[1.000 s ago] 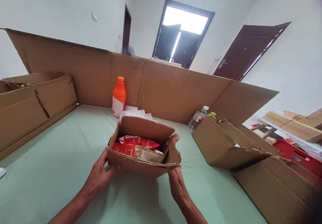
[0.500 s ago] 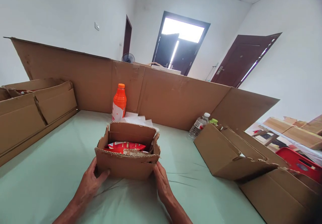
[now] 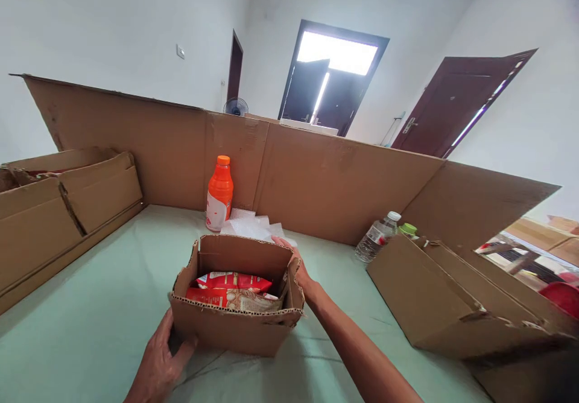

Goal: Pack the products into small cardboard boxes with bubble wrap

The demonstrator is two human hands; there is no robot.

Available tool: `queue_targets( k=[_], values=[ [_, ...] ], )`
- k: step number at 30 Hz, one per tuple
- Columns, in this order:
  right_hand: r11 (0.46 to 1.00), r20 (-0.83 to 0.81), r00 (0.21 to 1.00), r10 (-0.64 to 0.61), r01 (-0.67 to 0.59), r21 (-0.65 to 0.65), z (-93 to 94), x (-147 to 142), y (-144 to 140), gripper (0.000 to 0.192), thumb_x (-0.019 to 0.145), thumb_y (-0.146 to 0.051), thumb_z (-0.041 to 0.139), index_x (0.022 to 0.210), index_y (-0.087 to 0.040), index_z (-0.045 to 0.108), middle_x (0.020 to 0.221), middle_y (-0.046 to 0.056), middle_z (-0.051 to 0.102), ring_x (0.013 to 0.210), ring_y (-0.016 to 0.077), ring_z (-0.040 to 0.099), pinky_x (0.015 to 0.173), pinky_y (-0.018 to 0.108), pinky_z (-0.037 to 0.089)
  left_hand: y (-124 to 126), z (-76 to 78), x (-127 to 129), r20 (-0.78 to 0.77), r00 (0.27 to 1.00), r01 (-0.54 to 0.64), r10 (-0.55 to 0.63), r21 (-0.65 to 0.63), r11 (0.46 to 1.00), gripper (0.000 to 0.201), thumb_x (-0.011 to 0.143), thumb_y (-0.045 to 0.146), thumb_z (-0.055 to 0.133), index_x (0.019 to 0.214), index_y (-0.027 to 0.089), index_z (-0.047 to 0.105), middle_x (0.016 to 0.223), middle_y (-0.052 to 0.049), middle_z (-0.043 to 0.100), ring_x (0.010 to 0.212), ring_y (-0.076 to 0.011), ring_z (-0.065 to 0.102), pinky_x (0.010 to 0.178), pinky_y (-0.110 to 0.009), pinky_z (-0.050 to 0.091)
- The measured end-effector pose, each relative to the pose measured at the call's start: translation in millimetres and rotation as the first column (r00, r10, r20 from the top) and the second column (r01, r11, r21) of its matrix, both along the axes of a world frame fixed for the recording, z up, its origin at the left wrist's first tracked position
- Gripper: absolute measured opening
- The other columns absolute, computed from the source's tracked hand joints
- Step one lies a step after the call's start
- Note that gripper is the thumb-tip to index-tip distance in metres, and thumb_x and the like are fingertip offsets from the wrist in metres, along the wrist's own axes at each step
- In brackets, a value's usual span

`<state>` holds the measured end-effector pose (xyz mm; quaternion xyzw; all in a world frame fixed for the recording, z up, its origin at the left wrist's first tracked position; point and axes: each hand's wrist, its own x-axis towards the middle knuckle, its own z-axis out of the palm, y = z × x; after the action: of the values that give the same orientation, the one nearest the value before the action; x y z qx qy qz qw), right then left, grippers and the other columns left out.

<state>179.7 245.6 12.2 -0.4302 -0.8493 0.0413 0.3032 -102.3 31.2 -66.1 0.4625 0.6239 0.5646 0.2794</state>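
Operator: Right hand (image 3: pixel 296 265) status? Half a second ago it was pressed against the near right corner of the open carton (image 3: pixel 235 297).

Technician: It has moved to the far right corner, at about 1 o'clock from the carton centre. Fingers are extended and loose, touching the rear wall's top edge; they grip nothing. White wrapping sheets (image 3: pixel 251 227) lie just beyond the fingertips.

Operator: Left hand (image 3: pixel 160 361)?

Technician: Unchanged in position, at the near left corner, about 7 o'clock. The thumb presses the front wall; the palm cups the corner. It braces rather than clamps. With only one hand steadying it, the carton has stopped moving toward the person; my judgement is that the right hand is now working at the rear wall or the sheets behind it.

Operator: Carton location and orientation?

Technician: Resting on the green table cover (image 3: pixel 90 306), centre front. Long axis runs 9 to 3 o'clock; the open top faces up. Red snack packets (image 3: pixel 233 282) lie flat inside along that axis. An orange bottle (image 3: pixel 219 193) stands upright at 12 o'clock.
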Motion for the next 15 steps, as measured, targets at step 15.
queue_targets(
  k=[15],
  values=[
    [0.989, -0.446, 0.887, -0.118, 0.065, -0.132, 27.5, 3.1, 25.9, 0.055, 0.087, -0.035, 0.053, 0.140, -0.019, 0.057, 0.143, 0.012, 0.059, 0.119, 0.0258, 0.061, 0.088, 0.037, 0.055, -2.9, 0.1, 12.9, -0.003, 0.996, -0.087, 0.087, 0.020, 0.996, 0.065, 0.080, 0.052, 0.057, 0.133, 0.016, 0.053, 0.127, -0.013, 0.066, 0.126, -0.0354, 0.058, 0.113, -0.047, 0.042]
  ],
)
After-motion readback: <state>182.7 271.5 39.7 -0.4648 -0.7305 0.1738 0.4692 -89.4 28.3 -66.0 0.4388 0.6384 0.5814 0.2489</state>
